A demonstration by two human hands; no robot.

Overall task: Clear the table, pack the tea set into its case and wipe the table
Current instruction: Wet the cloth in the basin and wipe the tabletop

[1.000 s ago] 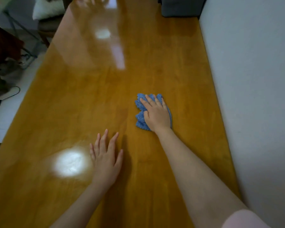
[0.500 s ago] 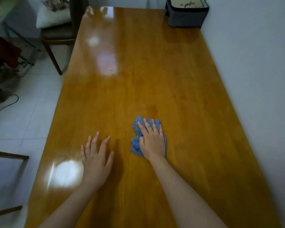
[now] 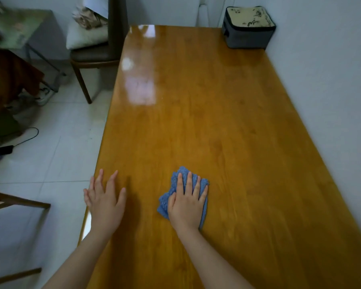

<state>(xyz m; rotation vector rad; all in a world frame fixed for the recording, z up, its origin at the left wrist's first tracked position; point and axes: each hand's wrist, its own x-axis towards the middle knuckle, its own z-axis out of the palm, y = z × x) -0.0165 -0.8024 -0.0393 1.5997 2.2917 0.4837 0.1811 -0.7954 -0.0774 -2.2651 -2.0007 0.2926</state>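
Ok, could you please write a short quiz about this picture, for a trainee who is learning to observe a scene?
1. True or false: the right hand lies flat, with straight fingers, on top of the crumpled blue cloth.
2. On which corner of the glossy orange-brown wooden table does the grey fabric case with a beige lid stand? A: near left. B: far right. C: far left.
3. Fill the gap: the left hand rests with spread fingers, holding nothing, at the table's ____ edge.

Key: 1 true; 2 B; 3 left.
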